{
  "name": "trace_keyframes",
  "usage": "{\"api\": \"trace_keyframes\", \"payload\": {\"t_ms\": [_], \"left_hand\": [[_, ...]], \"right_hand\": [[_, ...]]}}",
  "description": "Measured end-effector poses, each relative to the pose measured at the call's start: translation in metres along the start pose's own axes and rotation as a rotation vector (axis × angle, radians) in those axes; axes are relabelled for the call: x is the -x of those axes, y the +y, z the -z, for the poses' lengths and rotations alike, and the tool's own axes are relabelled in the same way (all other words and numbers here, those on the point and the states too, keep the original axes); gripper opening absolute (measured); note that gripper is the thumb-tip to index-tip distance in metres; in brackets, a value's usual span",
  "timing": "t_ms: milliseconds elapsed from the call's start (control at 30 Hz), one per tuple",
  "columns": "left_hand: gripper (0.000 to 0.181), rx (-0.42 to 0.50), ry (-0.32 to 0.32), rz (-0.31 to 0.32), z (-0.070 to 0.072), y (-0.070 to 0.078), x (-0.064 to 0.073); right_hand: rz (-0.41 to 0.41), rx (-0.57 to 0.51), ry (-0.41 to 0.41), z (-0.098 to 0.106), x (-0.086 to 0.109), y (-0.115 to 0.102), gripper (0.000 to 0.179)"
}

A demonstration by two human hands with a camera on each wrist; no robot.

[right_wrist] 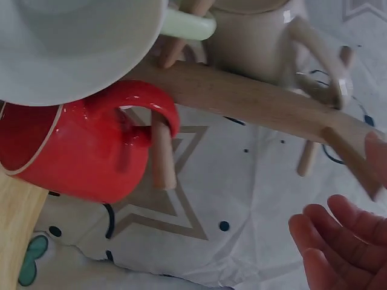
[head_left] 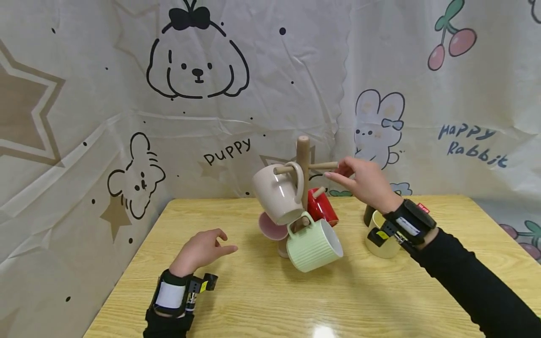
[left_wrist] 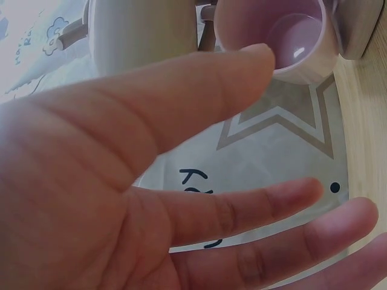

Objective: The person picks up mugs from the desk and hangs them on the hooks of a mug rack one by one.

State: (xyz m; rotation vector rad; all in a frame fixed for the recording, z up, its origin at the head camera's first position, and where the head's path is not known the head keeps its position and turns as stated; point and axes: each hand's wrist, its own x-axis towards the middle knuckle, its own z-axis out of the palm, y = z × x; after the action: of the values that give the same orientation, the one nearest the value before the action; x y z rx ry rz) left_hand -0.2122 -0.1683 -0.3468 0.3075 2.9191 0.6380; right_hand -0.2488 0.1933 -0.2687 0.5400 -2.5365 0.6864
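A wooden mug tree (head_left: 303,150) holds several mugs on its pegs. A beige mug (head_left: 276,195) hangs upper left, a pale green ribbed mug (head_left: 313,249) low in front, a red mug (head_left: 323,206) at the right and a pink-lined mug (left_wrist: 296,42) at lower left. My right hand (head_left: 365,180) is at the tip of the bare upper right peg (right_wrist: 354,163), fingers loosely bent and no mug in them. Over the table's left part, my left hand (head_left: 204,251) holds nothing, its fingers spread and relaxed, apart from the mugs.
A pale yellow mug (head_left: 382,251) stands on the wooden table (head_left: 236,300) beneath my right wrist, with a dark cup (head_left: 369,216) behind it, partly hidden. A printed cloth (head_left: 296,94) hangs along the table's back and left sides.
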Motion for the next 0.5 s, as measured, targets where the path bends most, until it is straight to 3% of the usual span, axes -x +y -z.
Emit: {"api": "trace_keyframes", "payload": {"t_ms": [500], "left_hand": [[0.042,-0.006,-0.015,0.0,-0.005,0.004,-0.001]], "right_hand": [[0.112,-0.066,0.138,-0.023,-0.015,0.006,0.02]]}}
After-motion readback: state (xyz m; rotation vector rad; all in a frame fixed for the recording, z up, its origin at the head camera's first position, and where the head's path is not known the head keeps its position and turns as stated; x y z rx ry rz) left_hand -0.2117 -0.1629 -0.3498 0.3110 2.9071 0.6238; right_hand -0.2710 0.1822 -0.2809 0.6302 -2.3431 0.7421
